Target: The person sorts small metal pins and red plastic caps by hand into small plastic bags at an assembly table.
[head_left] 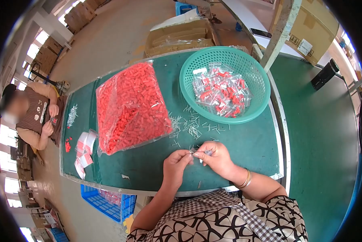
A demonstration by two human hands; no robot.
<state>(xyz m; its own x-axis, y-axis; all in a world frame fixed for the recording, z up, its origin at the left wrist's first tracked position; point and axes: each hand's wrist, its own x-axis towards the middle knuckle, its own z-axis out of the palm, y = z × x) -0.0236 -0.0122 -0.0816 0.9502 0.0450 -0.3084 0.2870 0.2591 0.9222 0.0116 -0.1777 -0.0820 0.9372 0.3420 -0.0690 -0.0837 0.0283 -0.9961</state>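
Both your hands meet over the near edge of the counter (148, 169), right of its middle, holding a small clear bag (194, 151) between them. Left hand (175, 167): thumb and fingers pinched together on the bag, next to no gap. Right hand (219, 159): same, fingers curled in, thumb toward the left hand. Bag's visible bit runs crosswise between your fingertips; the rest is covered, so can't tell which way its mouth points or what's inside.

Just beyond your hands: loose metal screws (193, 128), thin, straight, shiny, long axes pointing every which way. Left of them, big clear bag (132, 109), glossy film, lying skewed, packed with short red tubular plugs. Beyond your right hand, round green plastic basket (265, 90), perforated wall, holding a heap of small clear packets (221, 90) with red pieces in them.

Far left of counter: fanned flat bags (84, 149), white and red; small red pile (68, 144); another silvery pile (72, 115) near the co-worker (39, 109). Blue slatted crate (108, 203) sits below counter level, reddish plastic-wrapped stuff in it.
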